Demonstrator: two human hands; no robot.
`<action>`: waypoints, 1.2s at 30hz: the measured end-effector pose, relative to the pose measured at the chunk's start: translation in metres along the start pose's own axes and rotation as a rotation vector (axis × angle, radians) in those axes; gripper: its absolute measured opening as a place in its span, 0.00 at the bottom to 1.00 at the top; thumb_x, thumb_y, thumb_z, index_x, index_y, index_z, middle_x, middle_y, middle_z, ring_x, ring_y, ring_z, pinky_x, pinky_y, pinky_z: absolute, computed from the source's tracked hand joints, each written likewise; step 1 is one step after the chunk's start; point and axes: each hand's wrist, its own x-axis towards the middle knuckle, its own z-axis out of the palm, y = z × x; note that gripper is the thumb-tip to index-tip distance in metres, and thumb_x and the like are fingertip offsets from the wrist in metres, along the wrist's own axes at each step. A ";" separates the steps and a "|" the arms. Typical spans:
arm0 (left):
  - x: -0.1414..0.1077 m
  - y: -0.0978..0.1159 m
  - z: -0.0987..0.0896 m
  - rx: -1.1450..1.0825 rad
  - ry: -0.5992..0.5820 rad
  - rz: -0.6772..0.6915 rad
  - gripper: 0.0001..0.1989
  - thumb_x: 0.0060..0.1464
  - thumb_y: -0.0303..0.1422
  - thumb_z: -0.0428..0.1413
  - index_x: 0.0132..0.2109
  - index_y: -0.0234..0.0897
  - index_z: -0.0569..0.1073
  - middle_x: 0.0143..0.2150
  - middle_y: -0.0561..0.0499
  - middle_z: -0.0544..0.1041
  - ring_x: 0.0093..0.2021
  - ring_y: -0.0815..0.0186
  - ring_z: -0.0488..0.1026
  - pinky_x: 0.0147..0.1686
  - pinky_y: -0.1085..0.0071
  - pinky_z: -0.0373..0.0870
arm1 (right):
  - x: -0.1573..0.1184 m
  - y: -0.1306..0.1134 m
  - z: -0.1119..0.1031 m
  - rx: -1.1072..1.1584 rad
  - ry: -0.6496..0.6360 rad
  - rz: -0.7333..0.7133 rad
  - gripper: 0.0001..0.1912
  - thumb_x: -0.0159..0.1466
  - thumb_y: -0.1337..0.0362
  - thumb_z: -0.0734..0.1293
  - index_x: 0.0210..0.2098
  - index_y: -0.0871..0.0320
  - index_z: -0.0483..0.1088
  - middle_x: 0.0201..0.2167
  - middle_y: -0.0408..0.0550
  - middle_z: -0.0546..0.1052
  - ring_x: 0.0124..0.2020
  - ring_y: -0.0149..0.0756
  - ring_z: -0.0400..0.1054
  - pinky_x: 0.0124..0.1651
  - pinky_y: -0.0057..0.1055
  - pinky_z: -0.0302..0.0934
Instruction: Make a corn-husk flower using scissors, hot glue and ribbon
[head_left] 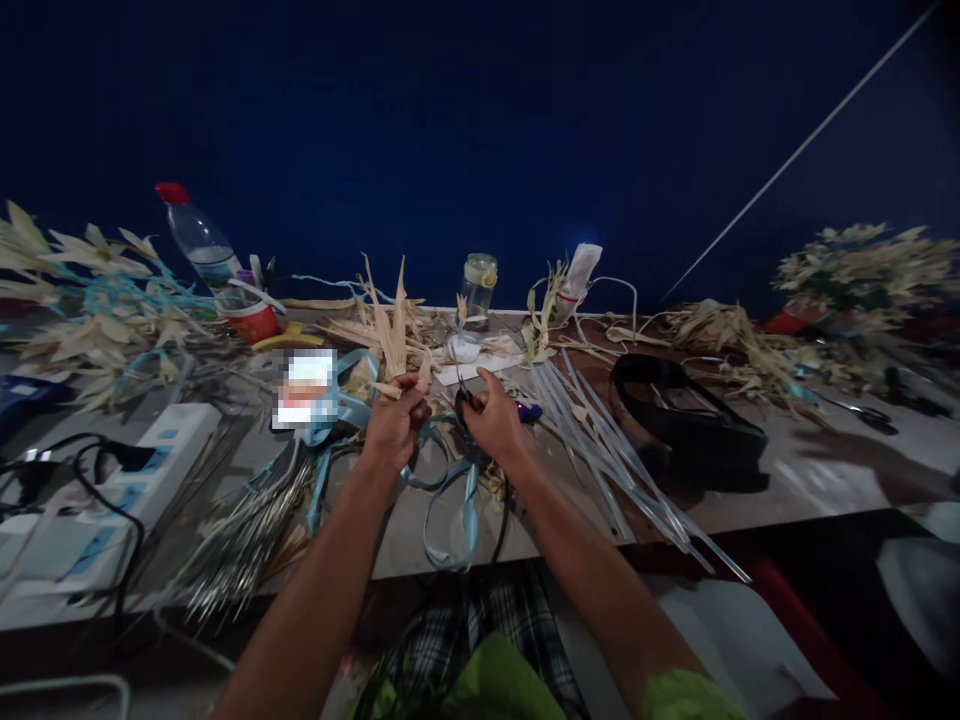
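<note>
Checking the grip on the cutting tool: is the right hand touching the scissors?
Touching. The head view shows the right hand with its fingers closed at the black handles of the scissors, blades pointing away from the person.

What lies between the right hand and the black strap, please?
A small dark object and some clear tubes lie between the right hand and the black strap, in the head view.
</note>
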 end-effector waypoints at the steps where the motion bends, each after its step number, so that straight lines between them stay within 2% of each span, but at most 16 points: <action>1: 0.000 0.000 0.000 0.007 -0.010 0.002 0.15 0.35 0.27 0.63 0.32 0.34 0.66 0.23 0.57 0.67 0.16 0.81 0.56 0.18 0.80 0.55 | -0.001 -0.002 0.000 -0.033 -0.012 -0.014 0.26 0.56 0.60 0.62 0.53 0.62 0.61 0.24 0.44 0.73 0.27 0.34 0.67 0.36 0.30 0.60; 4: 0.001 -0.002 -0.001 0.033 -0.042 0.023 0.14 0.36 0.28 0.63 0.33 0.33 0.68 0.24 0.56 0.67 0.17 0.81 0.56 0.18 0.80 0.54 | -0.003 -0.007 0.001 -0.155 -0.077 -0.060 0.19 0.59 0.62 0.59 0.49 0.58 0.64 0.37 0.49 0.75 0.38 0.35 0.69 0.43 0.29 0.59; 6: 0.000 -0.003 -0.001 0.058 -0.052 0.038 0.14 0.36 0.28 0.62 0.33 0.33 0.69 0.24 0.56 0.67 0.18 0.81 0.56 0.18 0.80 0.53 | -0.004 -0.010 0.001 -0.267 -0.155 -0.052 0.18 0.60 0.63 0.59 0.49 0.58 0.64 0.41 0.51 0.75 0.42 0.36 0.68 0.45 0.30 0.58; 12: -0.002 -0.007 0.002 0.264 -0.057 0.162 0.12 0.37 0.30 0.61 0.33 0.35 0.69 0.21 0.59 0.64 0.18 0.79 0.56 0.19 0.78 0.53 | -0.007 -0.025 -0.005 -0.620 -0.267 -0.023 0.25 0.60 0.57 0.58 0.54 0.63 0.57 0.43 0.58 0.73 0.45 0.44 0.67 0.49 0.38 0.54; 16: -0.006 -0.004 0.005 0.465 -0.058 0.263 0.10 0.41 0.33 0.59 0.33 0.35 0.70 0.22 0.57 0.66 0.19 0.77 0.57 0.20 0.77 0.54 | -0.007 -0.033 -0.008 -0.632 -0.348 -0.068 0.24 0.61 0.56 0.57 0.53 0.63 0.56 0.42 0.57 0.73 0.43 0.43 0.68 0.44 0.35 0.57; 20: -0.010 -0.002 0.007 0.558 -0.089 0.292 0.10 0.42 0.34 0.58 0.34 0.34 0.71 0.22 0.56 0.67 0.21 0.75 0.58 0.21 0.76 0.55 | -0.004 -0.035 -0.009 -0.669 -0.402 -0.132 0.18 0.62 0.61 0.55 0.49 0.62 0.61 0.38 0.56 0.75 0.41 0.42 0.69 0.39 0.32 0.59; 25: -0.010 -0.004 0.005 0.545 -0.129 0.300 0.10 0.41 0.34 0.58 0.33 0.34 0.71 0.22 0.56 0.67 0.21 0.75 0.59 0.22 0.76 0.55 | 0.002 -0.041 -0.004 -0.732 -0.464 -0.135 0.15 0.61 0.63 0.56 0.43 0.63 0.67 0.37 0.58 0.75 0.39 0.42 0.70 0.37 0.30 0.60; 30: -0.009 -0.002 0.005 0.492 -0.124 0.331 0.09 0.40 0.33 0.60 0.31 0.34 0.72 0.24 0.54 0.69 0.22 0.74 0.61 0.23 0.76 0.57 | 0.009 -0.044 -0.001 -0.722 -0.469 -0.223 0.16 0.60 0.67 0.57 0.43 0.68 0.68 0.39 0.62 0.75 0.41 0.42 0.70 0.39 0.30 0.59; 36: -0.009 -0.001 0.001 0.323 -0.128 0.224 0.12 0.38 0.33 0.62 0.32 0.34 0.71 0.17 0.58 0.63 0.18 0.76 0.56 0.20 0.77 0.52 | 0.016 -0.038 0.002 -0.695 -0.502 -0.271 0.16 0.58 0.64 0.59 0.42 0.66 0.70 0.39 0.58 0.76 0.42 0.39 0.69 0.39 0.27 0.59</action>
